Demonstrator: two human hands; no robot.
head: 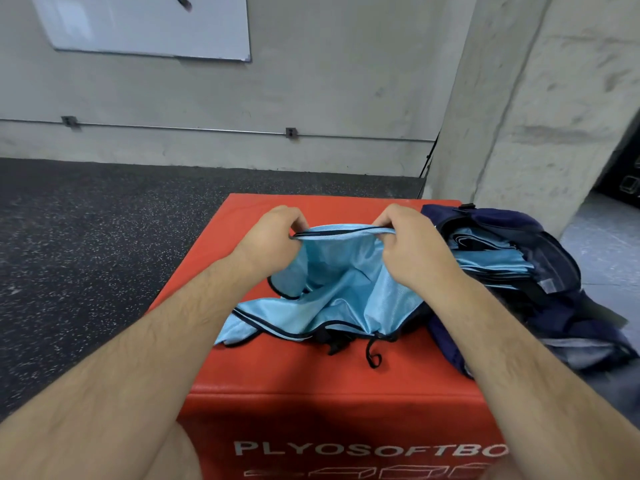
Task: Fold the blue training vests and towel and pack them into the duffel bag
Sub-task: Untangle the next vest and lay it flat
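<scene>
Centre of frame: light-blue mesh training vest with dark navy trim (332,289), upper edge lifted, rest crumpled on red padded plyo box (311,393). Left hand (273,240) pinches trimmed edge at left end; right hand (412,247) curls fingers round same edge at right end. Right of frame: open navy fabric duffel bag (540,271) on box's right side, folded light-blue vests (485,258) stacked inside. Upper left: whiteboard (145,26) on grey concrete wall (311,81). Left: dark speckled rubber floor (86,237).

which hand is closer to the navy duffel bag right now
Right. The right hand pinches the top edge of the blue vest just beside the duffel bag. The left hand pinches the same edge on the vest's far side, away from the bag.
</scene>
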